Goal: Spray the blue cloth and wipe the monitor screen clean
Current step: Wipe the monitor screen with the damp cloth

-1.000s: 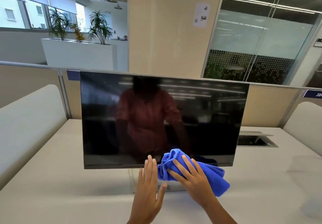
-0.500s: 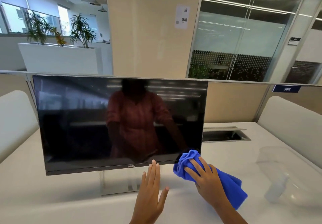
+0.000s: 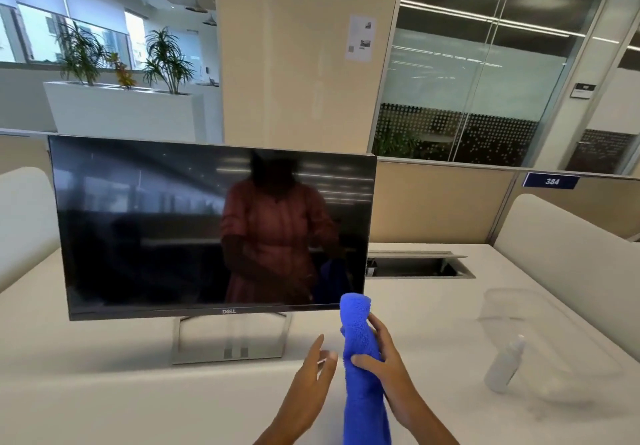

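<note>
A black Dell monitor stands on a silver stand on the white desk, its dark screen reflecting a person. The blue cloth hangs bunched in a long roll, lifted off the desk in front of the screen's lower right corner. My right hand grips it around the middle, thumb across the front. My left hand hovers just left of the cloth with fingers straight, holding nothing. A clear spray bottle lies inside a transparent tray at the right.
The transparent tray sits on the white desk at right. A recessed cable slot opens behind the monitor's right side. Beige partitions and padded white dividers border the desk.
My right hand lifted the cloth from the screen's lower edge and now holds it upright as a hanging roll. The left hand turned from flat to edge-on beside it. The view shifted right.
</note>
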